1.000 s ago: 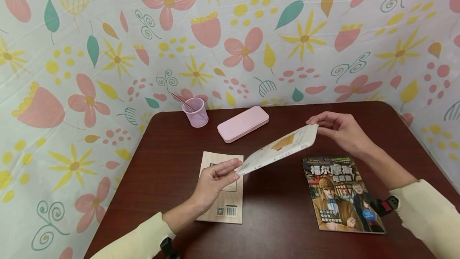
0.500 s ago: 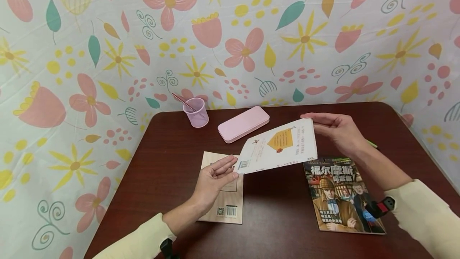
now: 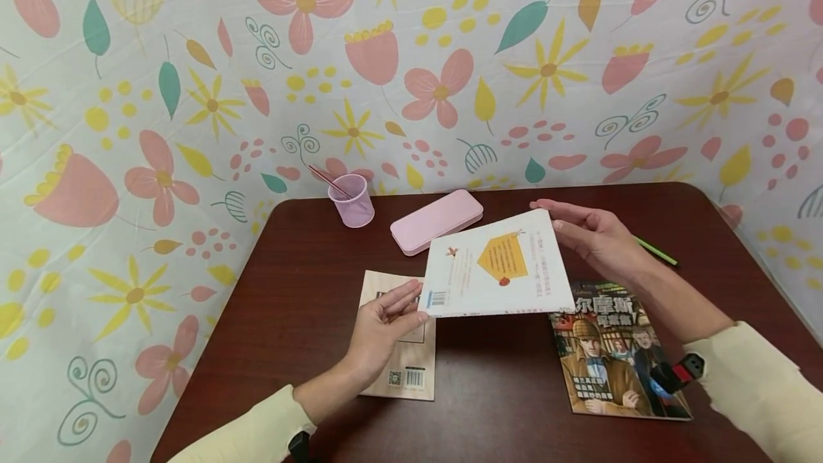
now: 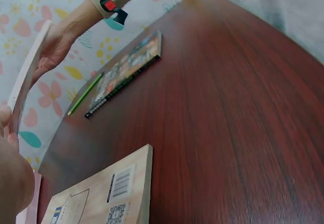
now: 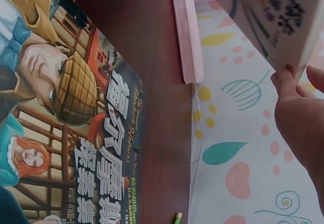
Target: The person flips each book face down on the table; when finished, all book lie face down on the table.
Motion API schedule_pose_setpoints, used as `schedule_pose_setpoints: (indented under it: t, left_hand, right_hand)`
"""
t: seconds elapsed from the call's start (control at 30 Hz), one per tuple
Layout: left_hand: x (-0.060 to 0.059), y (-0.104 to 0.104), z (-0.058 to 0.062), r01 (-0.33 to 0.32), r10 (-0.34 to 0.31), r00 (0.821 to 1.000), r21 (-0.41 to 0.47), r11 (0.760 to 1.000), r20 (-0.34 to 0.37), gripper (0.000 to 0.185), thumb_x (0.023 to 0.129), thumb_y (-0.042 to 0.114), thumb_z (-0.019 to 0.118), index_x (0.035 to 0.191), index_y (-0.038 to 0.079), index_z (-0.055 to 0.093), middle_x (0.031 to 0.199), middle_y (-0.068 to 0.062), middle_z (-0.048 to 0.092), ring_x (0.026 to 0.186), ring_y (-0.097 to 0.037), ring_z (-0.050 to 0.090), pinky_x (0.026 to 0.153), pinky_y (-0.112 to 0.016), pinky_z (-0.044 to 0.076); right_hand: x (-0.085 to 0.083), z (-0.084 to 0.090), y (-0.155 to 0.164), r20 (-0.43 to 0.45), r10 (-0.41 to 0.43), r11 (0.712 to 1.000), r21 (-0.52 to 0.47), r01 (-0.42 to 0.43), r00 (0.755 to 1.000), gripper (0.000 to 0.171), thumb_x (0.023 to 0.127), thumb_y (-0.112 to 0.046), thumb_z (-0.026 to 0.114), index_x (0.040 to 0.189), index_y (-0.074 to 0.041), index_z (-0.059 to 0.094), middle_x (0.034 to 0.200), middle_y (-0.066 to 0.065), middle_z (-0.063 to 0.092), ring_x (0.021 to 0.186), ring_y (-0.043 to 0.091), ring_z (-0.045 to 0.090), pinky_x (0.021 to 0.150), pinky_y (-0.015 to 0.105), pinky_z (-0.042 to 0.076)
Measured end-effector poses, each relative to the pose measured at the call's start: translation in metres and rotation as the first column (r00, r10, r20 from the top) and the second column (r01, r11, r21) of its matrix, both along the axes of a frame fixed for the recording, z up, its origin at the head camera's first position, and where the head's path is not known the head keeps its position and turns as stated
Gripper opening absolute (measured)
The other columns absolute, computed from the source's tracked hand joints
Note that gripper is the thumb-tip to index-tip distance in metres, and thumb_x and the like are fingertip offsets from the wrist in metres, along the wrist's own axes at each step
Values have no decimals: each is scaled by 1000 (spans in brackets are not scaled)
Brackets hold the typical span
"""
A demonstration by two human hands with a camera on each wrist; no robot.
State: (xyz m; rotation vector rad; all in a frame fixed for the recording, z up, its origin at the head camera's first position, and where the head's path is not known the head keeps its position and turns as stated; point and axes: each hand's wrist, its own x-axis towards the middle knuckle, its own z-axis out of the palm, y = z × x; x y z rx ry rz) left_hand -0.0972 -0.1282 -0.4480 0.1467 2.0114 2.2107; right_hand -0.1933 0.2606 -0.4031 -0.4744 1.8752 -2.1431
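A white book (image 3: 472, 270) with an orange patch and a barcode on its cover is held above the table, tilted. My left hand (image 3: 382, 327) pinches its lower left corner between thumb and fingers. At its upper right corner, my right hand (image 3: 601, 238) grips the edge, thumb on one face and fingers on the other. Below the left hand lies a beige book (image 3: 401, 374) with a barcode and QR code, partly hidden. Under the right forearm rests a comic-style book (image 3: 598, 356) showing a figure in a checked cap, its upper left covered by the white book.
A pink pencil case (image 3: 437, 220) lies at the back of the dark wooden table (image 3: 308, 256). Left of it stands a pink mesh pen cup (image 3: 352, 202) with a pencil in it. A green pencil (image 3: 656, 251) lies beyond the right forearm. Floral cloth hangs behind.
The white book has turned so its printed cover faces the head view more fully. The right hand has moved slightly left, uncovering the green pencil. The left hand stays nearly in place.
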Motion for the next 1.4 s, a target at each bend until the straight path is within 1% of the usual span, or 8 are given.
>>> schedule_pose_setpoints:
  t: [0.13, 0.27, 0.47, 0.77, 0.93, 1.07, 1.17, 1.4]
  left_hand:
    - [3, 0, -6, -7, 4, 999, -61, 998, -55, 57, 91, -4, 82, 144, -2, 63, 142, -15, 67, 114, -23, 70, 96, -29, 58]
    - [8, 0, -15, 15, -25, 994, -102, 995, -106, 58, 89, -5, 82, 144, -4, 63, 139, -18, 68, 111, -28, 73, 91, -32, 60]
    - [14, 0, -28, 31, -60, 984, -175, 984, -166, 57, 89, -1, 85, 142, -5, 64, 138, -18, 68, 107, -32, 75, 89, -31, 61]
    - [21, 1, -40, 47, -99, 980, -280, 959, -173, 54, 86, 9, 90, 136, 1, 71, 124, -13, 76, 100, -21, 78, 85, -30, 62]
    - [26, 3, -44, 66, -131, 975, -326, 943, -182, 54, 85, 9, 90, 134, 0, 72, 111, -12, 79, 96, -17, 78, 85, -30, 62]
    - [29, 3, -49, 54, -148, 962, -367, 929, -231, 53, 84, 9, 91, 133, -1, 72, 107, -10, 80, 94, -17, 78, 84, -29, 62]
    - [29, 3, -53, 27, -158, 945, -415, 909, -285, 53, 83, 12, 92, 131, 0, 74, 101, -7, 80, 89, -14, 78, 80, -27, 63]
    - [30, 3, -64, -56, -208, 892, -554, 830, -402, 52, 80, 16, 94, 128, 4, 77, 90, 1, 76, 84, -7, 75, 75, -19, 60]
  right_hand:
    - [-1, -6, -2, -56, -17, 983, 181, 27, 998, 55, 111, -16, 59, 163, -8, 43, 159, 2, 54, 126, 6, 65, 92, 24, 58]
    - [-1, -15, -5, -89, -38, 956, 286, 62, 995, 55, 110, -20, 61, 162, -9, 45, 160, 12, 51, 123, 4, 66, 92, 26, 59]
    - [-2, -29, -7, -120, -46, 935, 343, 85, 992, 53, 109, -17, 62, 159, -6, 48, 158, 18, 51, 120, 1, 66, 91, 24, 58]
    - [-3, -46, -11, -68, -60, 935, 345, 80, 996, 48, 109, -9, 62, 154, 1, 53, 152, 23, 56, 116, 3, 69, 91, 23, 58]
    - [-3, -55, -14, -59, -48, 919, 388, 68, 997, 47, 109, -9, 62, 154, -1, 54, 153, 20, 56, 122, 7, 67, 92, 22, 57]
    - [-4, -61, -15, -62, -53, 903, 423, 74, 997, 46, 109, -10, 62, 153, -2, 55, 153, 19, 57, 125, 14, 67, 93, 24, 57]
    - [-5, -65, -16, -63, -57, 893, 443, 79, 996, 45, 109, -10, 62, 153, -2, 56, 153, 19, 57, 129, 22, 65, 95, 26, 58]
    - [-8, -72, -19, -75, -66, 885, 457, 93, 995, 43, 109, -6, 60, 152, -1, 57, 154, 21, 56, 134, 37, 60, 95, 26, 58]
